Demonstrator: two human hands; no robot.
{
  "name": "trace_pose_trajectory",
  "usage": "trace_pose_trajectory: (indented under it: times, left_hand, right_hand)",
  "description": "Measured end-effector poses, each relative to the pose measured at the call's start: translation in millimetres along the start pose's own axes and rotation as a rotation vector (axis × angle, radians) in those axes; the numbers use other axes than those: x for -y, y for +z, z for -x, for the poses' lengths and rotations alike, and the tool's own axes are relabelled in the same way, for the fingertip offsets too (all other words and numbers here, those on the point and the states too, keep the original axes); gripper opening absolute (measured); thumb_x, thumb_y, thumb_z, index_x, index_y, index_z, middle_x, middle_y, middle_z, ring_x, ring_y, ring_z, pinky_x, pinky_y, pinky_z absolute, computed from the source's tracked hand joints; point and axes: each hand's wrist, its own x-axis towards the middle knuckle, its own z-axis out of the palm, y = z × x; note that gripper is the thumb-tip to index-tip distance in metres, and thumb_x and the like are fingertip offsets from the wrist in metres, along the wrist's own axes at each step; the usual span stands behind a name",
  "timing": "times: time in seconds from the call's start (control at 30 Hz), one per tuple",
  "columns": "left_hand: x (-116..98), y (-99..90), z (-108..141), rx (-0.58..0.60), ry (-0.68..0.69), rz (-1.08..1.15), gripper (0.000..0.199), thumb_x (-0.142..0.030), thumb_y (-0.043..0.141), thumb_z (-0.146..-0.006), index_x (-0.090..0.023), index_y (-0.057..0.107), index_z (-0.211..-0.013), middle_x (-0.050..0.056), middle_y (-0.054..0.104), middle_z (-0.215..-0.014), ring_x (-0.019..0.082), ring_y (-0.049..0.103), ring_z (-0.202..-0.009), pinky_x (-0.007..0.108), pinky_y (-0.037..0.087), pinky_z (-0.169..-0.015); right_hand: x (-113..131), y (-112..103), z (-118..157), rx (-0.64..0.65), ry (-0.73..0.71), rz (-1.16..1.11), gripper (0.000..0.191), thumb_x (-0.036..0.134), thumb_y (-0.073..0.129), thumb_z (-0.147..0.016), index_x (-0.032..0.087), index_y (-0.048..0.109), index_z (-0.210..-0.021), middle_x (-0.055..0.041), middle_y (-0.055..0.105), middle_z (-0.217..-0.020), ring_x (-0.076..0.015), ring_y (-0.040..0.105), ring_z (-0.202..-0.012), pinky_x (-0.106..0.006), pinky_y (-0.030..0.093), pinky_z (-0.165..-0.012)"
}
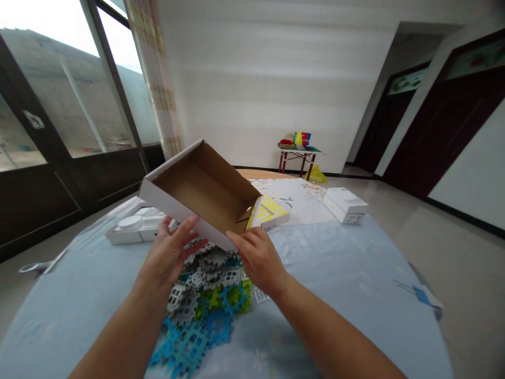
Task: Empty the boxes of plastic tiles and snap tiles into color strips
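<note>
An open cardboard box (205,184), white outside and brown inside, is tilted in the air between my hands. Its hollow faces me and looks bare. My left hand (169,252) grips the near lower wall, with the thumb on the rim and the fingers underneath. At the near right corner, my right hand (258,258) pinches the box's edge. Below lies a heap of plastic interlocking building pieces (213,300) in blue, green, grey and white, partly hidden by the box and my hands.
A yellow-and-white box (272,210) stands just behind the held box. White boxes sit at the right (345,204) and the left (134,227) of the table with the blue cloth (335,284). A small table (298,151) with colourful items stands by the wall.
</note>
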Motion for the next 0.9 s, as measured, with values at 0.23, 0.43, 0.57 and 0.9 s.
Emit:
trace_pose_trajectory:
  times: [0.23, 0.43, 0.57, 0.9]
  left_hand:
    - [15.2, -0.6, -8.9, 0.009, -0.110, -0.016, 0.050, -0.035, 0.070, -0.063, -0.029, 0.042, -0.104, -0.001, 0.055, -0.103, 0.015, 0.061, -0.074, 0.039, 0.055, -0.064]
    - [11.5, -11.7, -19.9, -0.089, -0.099, 0.036, 0.045, -0.032, 0.070, -0.063, -0.028, 0.045, -0.100, 0.000, 0.055, -0.091, 0.017, 0.060, -0.071, 0.040, 0.056, -0.060]
    - [5.1, -30.2, -30.2, -0.173, -0.078, 0.096, 0.038, -0.035, 0.067, -0.065, -0.029, 0.050, -0.099, -0.001, 0.054, -0.082, 0.017, 0.059, -0.066, 0.042, 0.056, -0.060]
    - [13.6, -36.3, -34.8, -0.051, -0.329, 0.093, 0.043, -0.044, 0.063, -0.067, -0.022, 0.054, -0.102, 0.004, 0.059, -0.082, 0.020, 0.063, -0.064, 0.044, 0.055, -0.061]
  right_hand:
    - [-4.3, 9.3, -1.8, 0.084, -0.076, 0.006, 0.036, 0.017, 0.042, -0.088, 0.020, 0.054, -0.122, -0.0082, 0.063, -0.084, -0.0209, 0.049, -0.083, -0.036, 0.041, -0.076]
    - [-71.1, 4.4, -14.7, -0.288, 0.222, -0.174, 0.034, 0.028, 0.046, -0.087, 0.026, 0.052, -0.120, -0.0062, 0.059, -0.108, -0.0198, 0.048, -0.104, -0.040, 0.033, -0.095]
    - [-159.2, 5.3, -10.9, -0.292, 0.795, 0.024, 0.048, 0.031, 0.054, -0.079, 0.014, 0.048, -0.123, -0.0150, 0.050, -0.125, -0.0261, 0.037, -0.120, -0.045, 0.022, -0.103]
    - [-218.5, 25.6, 8.6, -0.226, 1.272, -0.308, 0.056, 0.030, 0.067, -0.062, 0.008, 0.055, -0.112, -0.0177, 0.061, -0.109, -0.0287, 0.055, -0.104, -0.038, 0.044, -0.087]
